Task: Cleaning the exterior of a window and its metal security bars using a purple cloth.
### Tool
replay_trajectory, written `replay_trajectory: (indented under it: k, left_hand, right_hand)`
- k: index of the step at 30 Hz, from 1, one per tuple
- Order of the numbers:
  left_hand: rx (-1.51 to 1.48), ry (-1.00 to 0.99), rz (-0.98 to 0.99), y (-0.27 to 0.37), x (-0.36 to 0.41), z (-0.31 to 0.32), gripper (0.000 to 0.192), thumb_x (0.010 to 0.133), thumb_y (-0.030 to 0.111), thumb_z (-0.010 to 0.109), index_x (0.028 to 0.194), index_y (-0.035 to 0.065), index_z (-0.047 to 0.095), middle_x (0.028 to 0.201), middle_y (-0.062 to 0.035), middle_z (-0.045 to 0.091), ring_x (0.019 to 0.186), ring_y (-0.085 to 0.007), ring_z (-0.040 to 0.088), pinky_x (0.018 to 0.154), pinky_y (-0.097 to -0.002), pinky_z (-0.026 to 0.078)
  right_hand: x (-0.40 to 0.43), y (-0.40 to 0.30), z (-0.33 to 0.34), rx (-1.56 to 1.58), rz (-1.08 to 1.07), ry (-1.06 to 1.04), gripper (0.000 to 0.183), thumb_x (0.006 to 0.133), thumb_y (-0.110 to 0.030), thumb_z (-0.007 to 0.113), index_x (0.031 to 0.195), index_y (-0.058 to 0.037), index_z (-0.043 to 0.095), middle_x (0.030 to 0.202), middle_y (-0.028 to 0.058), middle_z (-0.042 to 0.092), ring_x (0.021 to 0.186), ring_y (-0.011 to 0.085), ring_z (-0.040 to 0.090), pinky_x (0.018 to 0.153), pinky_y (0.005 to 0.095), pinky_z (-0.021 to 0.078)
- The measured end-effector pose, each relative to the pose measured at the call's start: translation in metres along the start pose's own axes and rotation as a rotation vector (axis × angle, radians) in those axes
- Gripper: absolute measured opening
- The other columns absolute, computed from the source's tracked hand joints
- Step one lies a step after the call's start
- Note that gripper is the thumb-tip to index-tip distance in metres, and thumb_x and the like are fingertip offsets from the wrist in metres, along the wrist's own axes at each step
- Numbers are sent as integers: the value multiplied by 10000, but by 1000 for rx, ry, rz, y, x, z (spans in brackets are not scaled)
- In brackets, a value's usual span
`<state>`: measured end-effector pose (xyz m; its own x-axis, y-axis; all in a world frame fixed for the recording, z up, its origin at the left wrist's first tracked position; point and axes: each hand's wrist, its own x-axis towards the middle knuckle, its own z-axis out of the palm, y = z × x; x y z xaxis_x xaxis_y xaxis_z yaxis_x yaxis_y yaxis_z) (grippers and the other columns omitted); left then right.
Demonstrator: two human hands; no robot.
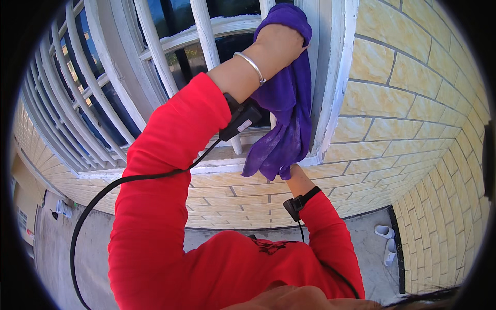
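Note:
My left hand [281, 40], with a silver bangle on the wrist, is raised to the upper part of a white barred window frame [328, 77]. A purple cloth [288, 112] is wrapped over its fingers and hangs down in folds beside the bars. The cloth covers those fingertips. My right hand [291, 172] is lower, at the bottom end of the cloth by the window's lower edge; the cloth hides most of it, so its grip cannot be made out. Black devices with cables are strapped to both wrists.
White vertical bars [204, 35] stand before the glass panes, with a second barred window [83, 89] at left. Cream tiled wall [381, 99] surrounds them and turns a corner at right. Pale slippers [390, 252] lie on the concrete floor [89, 240]; a bucket [64, 208] stands far left. A black cable loops by my left arm.

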<state>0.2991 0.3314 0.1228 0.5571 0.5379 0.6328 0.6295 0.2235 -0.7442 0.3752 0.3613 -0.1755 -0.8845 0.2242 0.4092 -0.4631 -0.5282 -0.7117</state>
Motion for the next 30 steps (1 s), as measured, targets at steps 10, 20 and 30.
replay_trajectory:
  k: [10, 20, 30]
  left_hand:
    - [-537, -143, -427, 63, -143, -99, 283, 826, 305, 577, 862, 28, 623, 818, -124, 614, 719, -299, 586, 637, -361, 484]
    - [-811, -397, -673, 53, -292, -148, 311, 825, 271, 594, 1004, 18, 583, 1014, -180, 564, 956, -371, 523, 854, -415, 415]
    - [-658, -27, -908, -4, -321, -138, 192, 825, 167, 596, 915, -3, 599, 879, -168, 602, 837, -371, 548, 759, -425, 422]
  right_hand:
    - [-21, 9, 20, -830, -308, 128, 446, 822, -243, 622, 1192, -31, 490, 1092, 107, 580, 957, 187, 569, 849, 324, 450]
    - [-81, -1, 52, -200, 132, 204, 438, 817, -194, 634, 1196, -33, 485, 1021, 133, 612, 898, 185, 595, 822, 312, 459]
    - [-15, -81, 125, -1694, 151, -435, 143, 800, -190, 604, 800, -52, 564, 730, 70, 569, 624, 184, 573, 671, 314, 470]
